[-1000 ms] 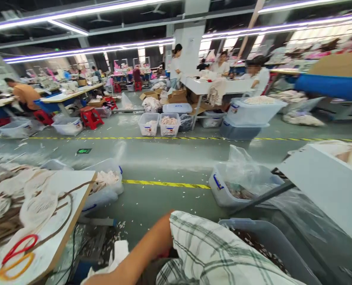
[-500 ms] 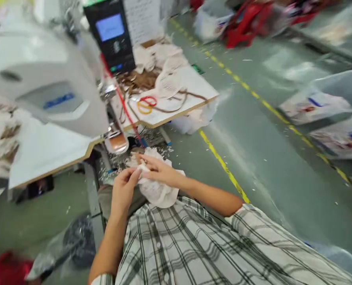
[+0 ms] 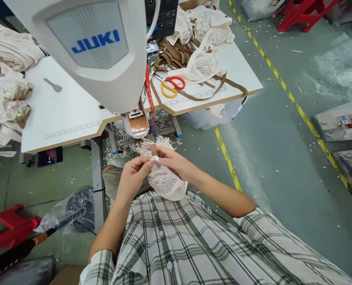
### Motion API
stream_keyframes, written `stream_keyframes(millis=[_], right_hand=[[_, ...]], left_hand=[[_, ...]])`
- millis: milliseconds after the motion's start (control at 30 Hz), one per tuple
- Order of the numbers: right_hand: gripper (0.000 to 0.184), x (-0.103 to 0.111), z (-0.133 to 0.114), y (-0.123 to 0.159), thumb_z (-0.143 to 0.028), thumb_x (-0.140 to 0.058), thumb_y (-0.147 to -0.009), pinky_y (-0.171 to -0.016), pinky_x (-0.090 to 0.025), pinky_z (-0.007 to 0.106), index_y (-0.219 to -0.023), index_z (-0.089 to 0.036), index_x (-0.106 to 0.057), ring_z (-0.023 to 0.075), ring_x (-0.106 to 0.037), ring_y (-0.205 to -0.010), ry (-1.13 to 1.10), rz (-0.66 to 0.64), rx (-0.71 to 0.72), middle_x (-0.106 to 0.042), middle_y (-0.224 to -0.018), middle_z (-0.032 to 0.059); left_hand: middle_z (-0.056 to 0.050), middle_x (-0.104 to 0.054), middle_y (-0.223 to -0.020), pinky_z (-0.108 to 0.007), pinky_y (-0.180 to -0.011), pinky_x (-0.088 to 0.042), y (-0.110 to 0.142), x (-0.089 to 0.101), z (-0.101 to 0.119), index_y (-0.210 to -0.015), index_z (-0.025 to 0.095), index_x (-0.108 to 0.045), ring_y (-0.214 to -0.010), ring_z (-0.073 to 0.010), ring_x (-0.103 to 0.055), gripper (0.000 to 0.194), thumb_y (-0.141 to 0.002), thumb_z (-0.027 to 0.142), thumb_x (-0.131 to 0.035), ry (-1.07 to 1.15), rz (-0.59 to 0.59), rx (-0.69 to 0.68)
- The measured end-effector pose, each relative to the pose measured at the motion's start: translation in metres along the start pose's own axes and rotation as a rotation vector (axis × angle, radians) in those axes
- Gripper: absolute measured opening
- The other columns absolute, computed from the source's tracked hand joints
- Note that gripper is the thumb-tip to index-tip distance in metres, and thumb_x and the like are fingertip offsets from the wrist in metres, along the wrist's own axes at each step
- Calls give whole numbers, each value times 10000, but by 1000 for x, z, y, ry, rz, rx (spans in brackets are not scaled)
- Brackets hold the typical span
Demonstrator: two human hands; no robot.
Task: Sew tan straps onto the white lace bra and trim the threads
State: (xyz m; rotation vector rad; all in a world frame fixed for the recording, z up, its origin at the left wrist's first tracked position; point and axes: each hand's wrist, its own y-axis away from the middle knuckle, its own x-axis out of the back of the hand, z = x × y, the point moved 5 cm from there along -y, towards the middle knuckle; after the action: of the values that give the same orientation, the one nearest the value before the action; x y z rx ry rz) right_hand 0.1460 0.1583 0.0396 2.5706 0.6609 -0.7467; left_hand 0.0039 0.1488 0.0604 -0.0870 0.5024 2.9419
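Observation:
A cream lace bra hangs in front of my shirt, gathered between both hands. My left hand pinches its upper edge between thumb and forefinger. Close against it, my right hand grips the same edge with a brown strap at its fingers. Part of the bra lies hidden behind the fingers. Just beyond my hands sits the front end of a white sewing machine, with a brown-and-clear plate at its lower tip.
On the white table lie red-and-yellow scissors, brown straps and more lace bras. Cream fabric pieces are heaped at left. A clear bin stands under the table edge. Red stools and plastic bins stand on the floor.
The view has shifted, so the machine and table sit further right, and it is sharper. Both hands stay close together on the bra, with the brown strap now showing between the fingers.

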Motion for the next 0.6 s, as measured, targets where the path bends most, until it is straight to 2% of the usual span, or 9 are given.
stream_keyframes(millis=[100, 167, 267, 367, 433, 500, 600], right_hand=[[515, -1, -1, -3, -527, -707, -849, -688, -525, 231, -1269, -238, -638, 125, -617, -814, -74, 29, -61, -649, -995, 32], [403, 3, -5, -2, -505, -757, -817, -703, -530, 238, -1117, -240, -705, 122, -611, -816, -47, 84, -7, -635, -988, 24], [244, 6, -14, 8, -459, -780, -818, -851, -545, 304, -936, -246, -765, 161, -613, -997, 179, 142, 198, -616, -1110, 40], [163, 3, -21, 27, -433, -738, -871, -1000, -509, 420, -911, -286, -796, 210, -574, -1142, 509, 144, 447, -601, -1199, 60], [119, -1, -22, 38, -396, -709, -898, -1034, -489, 468, -906, -320, -800, 225, -561, -1167, 659, 138, 595, -596, -1199, 63], [110, -3, -20, 46, -364, -688, -912, -1042, -483, 492, -904, -351, -797, 233, -556, -1175, 759, 127, 695, -590, -1180, 60], [118, -5, -18, 50, -336, -681, -912, -1048, -482, 497, -908, -367, -795, 237, -558, -1172, 870, 126, 758, -577, -1150, 59]], left_hand=[[-17, -693, -763, -259, -640, -448, 2, -5, 2, -853, 187, -754, -665, -135, -563, 277, -797, 457, -769, -61, -75, -18], [-3, -677, -745, -254, -615, -426, 4, -7, 7, -856, 193, -736, -644, -130, -552, 222, -803, 405, -771, -202, -73, -88], [5, -659, -706, -263, -595, -383, 9, -4, 19, -815, 199, -701, -619, -129, -541, 120, -843, 314, -722, -562, 96, -341], [12, -609, -603, -296, -605, -354, 18, -3, 31, -726, 208, -650, -575, -139, -524, 163, -873, 274, -672, -911, 308, -709], [19, -575, -545, -309, -596, -337, 25, -4, 34, -697, 218, -622, -537, -143, -505, 203, -886, 283, -660, -1028, 396, -928], [22, -570, -532, -313, -586, -326, 30, -4, 35, -711, 226, -609, -522, -145, -501, 210, -904, 298, -649, -1058, 424, -1051], [20, -586, -545, -317, -582, -318, 32, -4, 34, -736, 231, -604, -528, -148, -519, 213, -926, 323, -634, -1070, 421, -1078]])
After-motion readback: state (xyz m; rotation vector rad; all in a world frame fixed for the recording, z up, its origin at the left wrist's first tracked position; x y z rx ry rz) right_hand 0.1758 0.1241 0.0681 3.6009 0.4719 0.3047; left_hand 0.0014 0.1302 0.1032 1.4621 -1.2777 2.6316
